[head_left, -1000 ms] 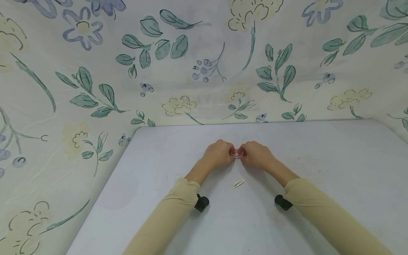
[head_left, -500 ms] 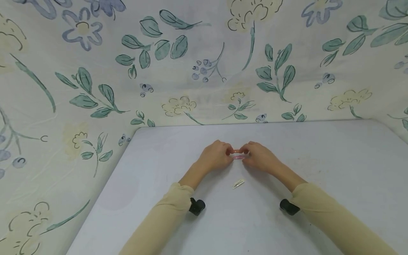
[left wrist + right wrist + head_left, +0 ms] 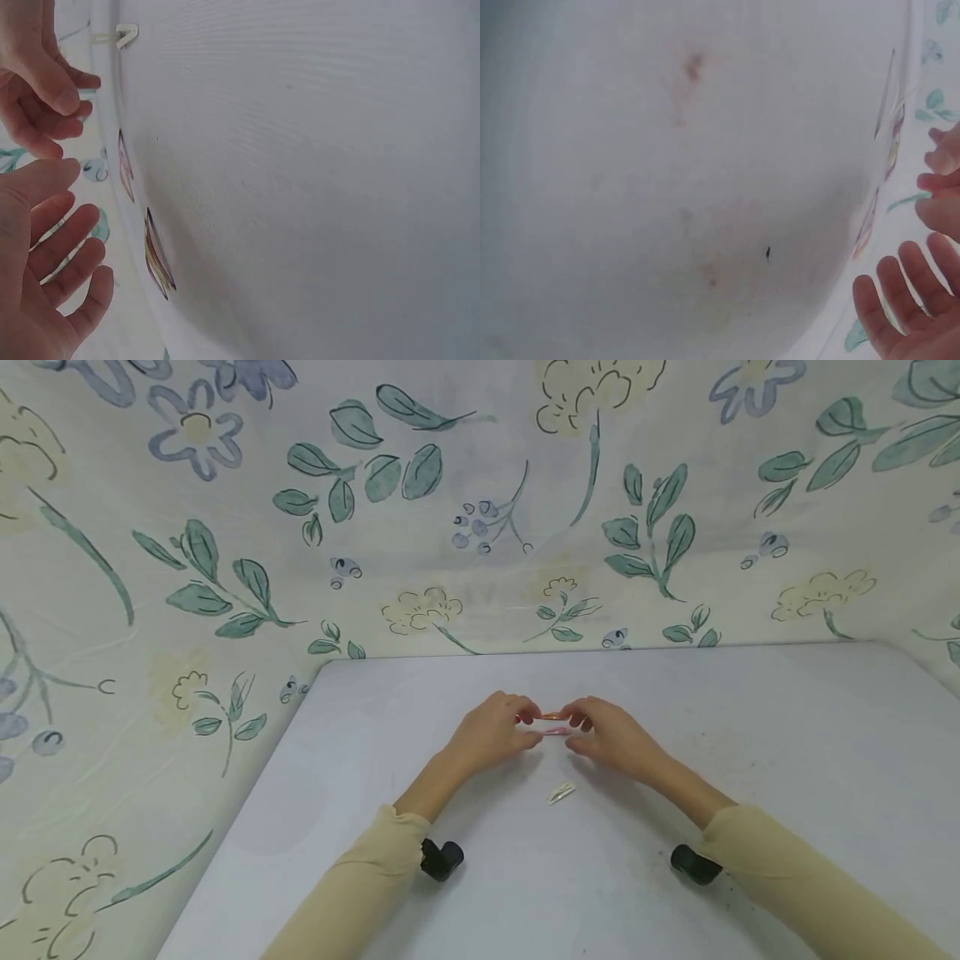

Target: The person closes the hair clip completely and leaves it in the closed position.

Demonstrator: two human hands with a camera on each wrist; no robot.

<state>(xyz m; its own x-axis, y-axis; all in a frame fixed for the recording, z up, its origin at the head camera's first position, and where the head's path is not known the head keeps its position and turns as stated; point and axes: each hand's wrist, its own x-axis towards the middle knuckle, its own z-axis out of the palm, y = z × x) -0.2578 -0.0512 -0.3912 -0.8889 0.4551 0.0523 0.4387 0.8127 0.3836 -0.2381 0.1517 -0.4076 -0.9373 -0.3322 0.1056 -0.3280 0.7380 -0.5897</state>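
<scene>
A pink hair clip lies on the white table, with an orange hair clip just beyond it. My left hand is at their left end, thumb apart from the loosely bent fingers. On the other side, my right hand has its fingertips close by the orange clip's right end. Both wrist views show relaxed, spread fingers with nothing between them. A bit of red shows under the left fingers, mostly hidden. Nearer the body lies a white hair clip, set at a slant.
The white table runs back to a floral cloth hanging behind it. Small dark specks and brownish stains mark the tabletop on the right. A black wrist camera sits under the left sleeve, another black camera under the right.
Earlier both hands were close together with fingers on the clips. They have since drawn apart to left and right, fingers loosened, showing more of the pink and orange clips. The white clip stayed put.
</scene>
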